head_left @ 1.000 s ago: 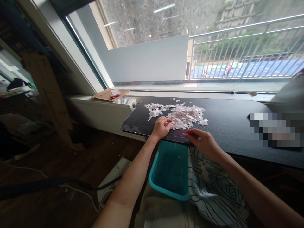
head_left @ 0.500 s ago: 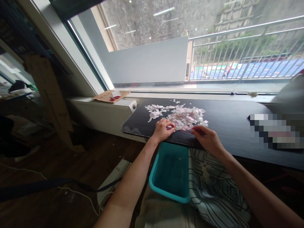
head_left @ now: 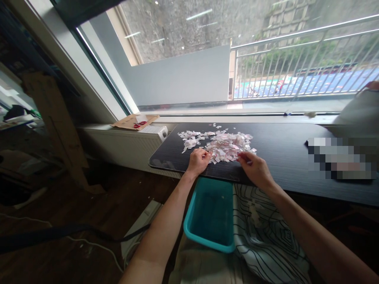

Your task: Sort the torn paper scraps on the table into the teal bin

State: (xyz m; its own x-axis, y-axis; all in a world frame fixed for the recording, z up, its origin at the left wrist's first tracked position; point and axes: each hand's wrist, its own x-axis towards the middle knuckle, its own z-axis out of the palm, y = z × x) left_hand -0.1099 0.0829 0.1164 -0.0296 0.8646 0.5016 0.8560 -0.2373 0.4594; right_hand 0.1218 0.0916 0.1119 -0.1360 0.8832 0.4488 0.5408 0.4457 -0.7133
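Observation:
A pile of small white and pinkish scraps [head_left: 226, 142], like cut paper or film, lies on the dark table [head_left: 284, 157]. At its near left edge is my left hand [head_left: 199, 161], fingers curled and pressed together; what they hold, if anything, is too small to make out. My right hand [head_left: 255, 167] is at the near right edge of the pile, thumb and fingertips pinched together. Any scrap between them cannot be clearly told. Below the table edge, between my forearms, is a teal plastic bin [head_left: 187, 228]. One tiny pale speck shows inside it.
Patterned black-and-white fabric [head_left: 263, 236] lies right of the bin. Red-handled scissors [head_left: 139, 124] rest on cardboard [head_left: 122, 123] on the radiator [head_left: 127, 146] at left. A blurred-out object [head_left: 340, 157] is on the table's right. A window stands behind.
My left hand has drawn slightly left, its fingers more curled. My right fingertips have moved a little away from me, toward the pile. A pale speck now shows in the bin.

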